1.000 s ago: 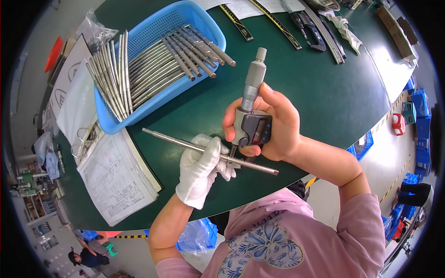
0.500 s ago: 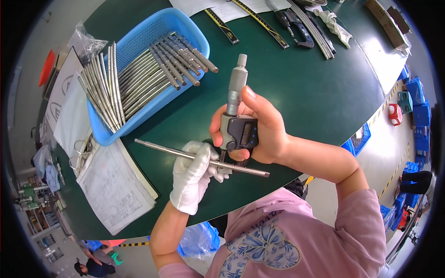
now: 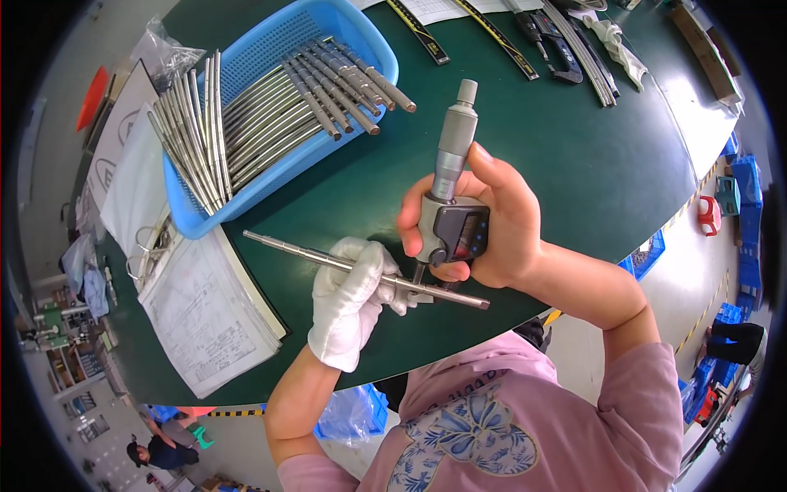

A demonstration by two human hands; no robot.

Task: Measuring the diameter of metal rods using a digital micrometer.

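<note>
A thin steel rod point(image 3: 366, 271) lies level above the near edge of the green table point(image 3: 574, 164), gripped mid-length by the white-gloved left hand point(image 3: 352, 299). The bare right hand point(image 3: 492, 221) closes around an upright digital micrometer point(image 3: 452, 189), set against the rod. A blue basket point(image 3: 246, 49) of rods sits toward the table's far left corner.

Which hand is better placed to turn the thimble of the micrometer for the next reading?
Probably the right hand. It already grips the digital micrometer, just below the thimble. The gloved left hand is busy holding the steel rod across the anvil.
</note>
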